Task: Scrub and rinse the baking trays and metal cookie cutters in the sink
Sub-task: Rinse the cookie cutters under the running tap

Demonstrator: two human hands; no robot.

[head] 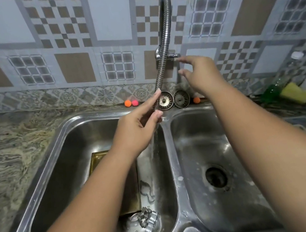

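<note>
A flexible metal faucet hose (161,62) arcs down from the wall over a double steel sink (171,153). My left hand (139,126) holds the hose's lower end between thumb and fingers, and water streams from it into the left basin. My right hand (199,74) reaches with spread fingers to the tap handle (173,55), fingertips right at it. In the left basin lies a gold-rimmed baking tray (98,158), partly hidden by my left forearm. Metal cookie cutters (147,220) sit at the basin's near right corner.
The right basin has an open drain (216,177). Two sink strainers (173,99) lean against the wall behind the sink, with small orange and pink balls (131,103) beside them. A green bottle (270,92) and yellow sponge (295,92) lie on the right counter. Marbled counter stretches left.
</note>
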